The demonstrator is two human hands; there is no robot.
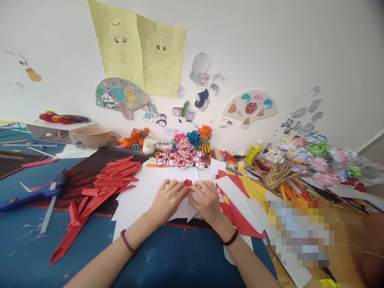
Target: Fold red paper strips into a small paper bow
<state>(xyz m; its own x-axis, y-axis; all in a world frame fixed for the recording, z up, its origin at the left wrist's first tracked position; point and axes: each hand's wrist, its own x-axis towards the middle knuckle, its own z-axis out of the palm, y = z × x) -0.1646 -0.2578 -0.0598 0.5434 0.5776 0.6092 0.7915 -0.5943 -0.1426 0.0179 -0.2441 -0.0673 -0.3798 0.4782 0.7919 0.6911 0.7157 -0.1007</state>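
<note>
A small red folded paper piece is pinched between the fingertips of both hands, over white paper sheets. My left hand grips it from the left, fingers curled. Opposite, my right hand closes on its right side with thumb and fingertips. The fingers cover most of the piece. Just beyond the hands stand red-and-white paper flowers. A loose pile of folded red paper strips lies to the left.
On the left a blue glue gun rests on the blue table cover. Red and white paper lies to the right, below a bundle of paper flowers on sticks. A yellow bottle and a bowl stand near the wall.
</note>
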